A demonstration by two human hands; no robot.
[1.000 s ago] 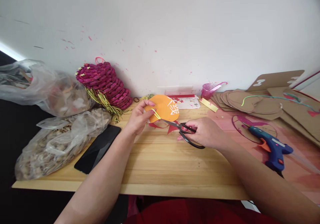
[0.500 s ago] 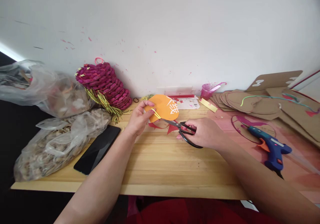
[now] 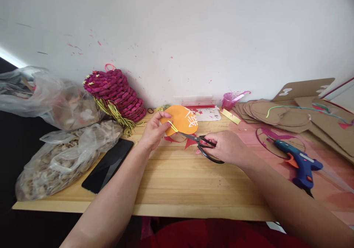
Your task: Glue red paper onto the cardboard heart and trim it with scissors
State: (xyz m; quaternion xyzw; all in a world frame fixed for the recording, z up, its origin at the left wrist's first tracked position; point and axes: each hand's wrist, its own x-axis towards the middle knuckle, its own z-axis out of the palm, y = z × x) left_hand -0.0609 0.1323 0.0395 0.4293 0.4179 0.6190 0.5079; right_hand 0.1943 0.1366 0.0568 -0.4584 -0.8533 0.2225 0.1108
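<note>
My left hand [image 3: 156,129] pinches the left side of an orange paper cutout [image 3: 178,117] with white characters on its right part. A thin yellow cord [image 3: 173,125] also runs out from under the left thumb, across the cutout's lower edge. Fingers of my right hand [image 3: 225,146] are wrapped round the black handles of a pair of scissors [image 3: 203,141]. The blades point left, their tips close to the cord's end; whether they touch it I cannot tell. Red paper scraps [image 3: 190,141] lie on the table below the cutout.
To the left are a black phone [image 3: 107,166], a filled plastic bag [image 3: 63,159] and a magenta braided piece [image 3: 117,93]. A blue glue gun [image 3: 300,161], cardboard shapes [image 3: 293,117] and a pink cup [image 3: 229,100] occupy the right side. The wall [image 3: 177,38] rises behind.
Almost everything is as before. The orange cutout and the scissors have shifted only very slightly; both hands keep their hold.
</note>
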